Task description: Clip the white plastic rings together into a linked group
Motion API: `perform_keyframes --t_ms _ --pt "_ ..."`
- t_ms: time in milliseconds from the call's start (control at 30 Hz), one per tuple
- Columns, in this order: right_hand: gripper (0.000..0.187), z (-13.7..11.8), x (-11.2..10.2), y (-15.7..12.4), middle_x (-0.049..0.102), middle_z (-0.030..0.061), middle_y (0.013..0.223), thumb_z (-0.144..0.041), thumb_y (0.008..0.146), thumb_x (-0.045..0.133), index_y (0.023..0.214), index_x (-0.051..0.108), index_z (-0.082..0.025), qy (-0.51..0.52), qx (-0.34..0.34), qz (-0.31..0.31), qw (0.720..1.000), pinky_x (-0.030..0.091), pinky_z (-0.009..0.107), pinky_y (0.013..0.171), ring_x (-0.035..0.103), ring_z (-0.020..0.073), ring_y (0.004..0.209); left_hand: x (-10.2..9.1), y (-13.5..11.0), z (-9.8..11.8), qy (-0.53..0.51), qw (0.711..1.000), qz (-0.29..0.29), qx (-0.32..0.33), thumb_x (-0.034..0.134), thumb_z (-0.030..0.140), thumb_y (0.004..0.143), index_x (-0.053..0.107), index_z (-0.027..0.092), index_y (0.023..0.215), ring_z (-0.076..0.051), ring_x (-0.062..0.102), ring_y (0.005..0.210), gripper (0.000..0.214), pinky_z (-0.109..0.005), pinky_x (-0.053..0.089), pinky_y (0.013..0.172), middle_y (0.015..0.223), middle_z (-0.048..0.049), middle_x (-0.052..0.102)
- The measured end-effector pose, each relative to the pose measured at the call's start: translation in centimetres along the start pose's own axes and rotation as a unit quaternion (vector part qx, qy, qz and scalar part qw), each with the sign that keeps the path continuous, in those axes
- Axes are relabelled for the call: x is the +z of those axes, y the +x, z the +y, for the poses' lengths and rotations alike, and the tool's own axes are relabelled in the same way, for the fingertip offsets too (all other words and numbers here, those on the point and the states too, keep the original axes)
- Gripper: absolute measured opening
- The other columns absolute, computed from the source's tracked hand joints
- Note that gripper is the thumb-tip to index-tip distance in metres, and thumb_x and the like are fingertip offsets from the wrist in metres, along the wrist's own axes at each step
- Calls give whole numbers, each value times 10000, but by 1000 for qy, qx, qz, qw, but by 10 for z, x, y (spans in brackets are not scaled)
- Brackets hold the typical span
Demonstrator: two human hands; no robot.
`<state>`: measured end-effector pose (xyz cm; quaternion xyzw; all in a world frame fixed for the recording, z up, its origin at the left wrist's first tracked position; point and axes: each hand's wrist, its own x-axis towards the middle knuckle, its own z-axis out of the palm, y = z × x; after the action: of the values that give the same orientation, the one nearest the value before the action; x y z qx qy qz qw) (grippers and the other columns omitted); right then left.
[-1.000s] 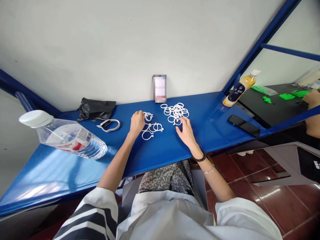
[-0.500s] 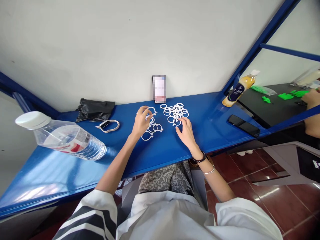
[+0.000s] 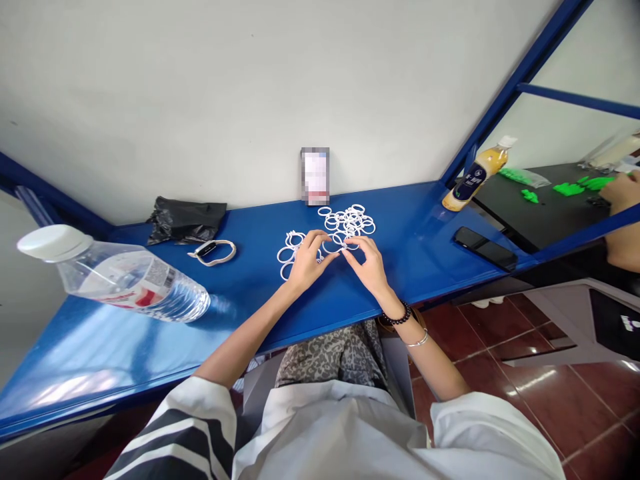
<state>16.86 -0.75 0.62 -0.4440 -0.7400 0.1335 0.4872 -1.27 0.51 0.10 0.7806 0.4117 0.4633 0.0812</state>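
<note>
A heap of loose white plastic rings [image 3: 350,219] lies on the blue table [image 3: 250,293] near the wall. A smaller group of white rings [image 3: 287,252] lies just left of it. My left hand [image 3: 306,261] and my right hand [image 3: 365,261] meet between the two groups. Both pinch one white ring [image 3: 334,245] between their fingertips, just above the table top.
A clear water bottle [image 3: 125,277] lies on its side at the left. A black bag [image 3: 183,219] and a white wristband [image 3: 213,251] sit behind it. A phone [image 3: 315,175] leans on the wall. A juice bottle [image 3: 477,175] and a dark phone [image 3: 484,248] are at the right. Another person's hand [image 3: 620,190] works at the far right.
My left hand has left the small group of rings and moved right to meet my right hand. Both now hold one ring at the near edge of the heap.
</note>
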Motion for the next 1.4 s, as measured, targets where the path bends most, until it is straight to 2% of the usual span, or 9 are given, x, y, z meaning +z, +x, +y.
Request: perform_keyframes --t_ms 333,500,867,1167,1400 --pt "171 2 3 -3 715 51 1016 -303 922 569 1047 661 -231 66 23 -7 998 593 347 804 697 180 836 2 -3 5 19 1000 2 3 614 396 898 514 212 1179 -204 619 1000 350 -328 543 831 1146 -99 570" --pt "173 -1 3 -3 695 54 1048 -289 936 559 1062 662 -230 78 8 7 997 598 328 826 700 164 869 2 -3 7 15 1000 9 8 627 385 890 489 211 1247 -207 613 1020 420 -324 545 845 1173 -107 553" --pt "197 -4 1 -3 648 64 1081 -254 949 518 1103 640 -243 51 -16 24 998 607 342 807 668 163 890 3 -4 3 -1 1000 -9 23 599 325 913 405 272 1404 -153 599 866 531 -329 560 815 1194 -99 504" --pt "219 -4 1 -3 631 73 1103 -246 946 500 1139 604 -250 52 -20 31 998 604 340 801 655 179 950 3 -4 3 -6 999 -6 48 588 241 911 387 282 1432 -122 586 803 559 -327 561 808 1190 -91 487" --pt "212 -6 0 -3 624 70 1098 -226 943 515 1135 601 -247 63 -31 43 997 599 333 801 652 164 914 2 -3 3 7 999 -6 44 574 256 921 411 273 1418 -126 579 817 523 -329 559 808 1188 -96 483"
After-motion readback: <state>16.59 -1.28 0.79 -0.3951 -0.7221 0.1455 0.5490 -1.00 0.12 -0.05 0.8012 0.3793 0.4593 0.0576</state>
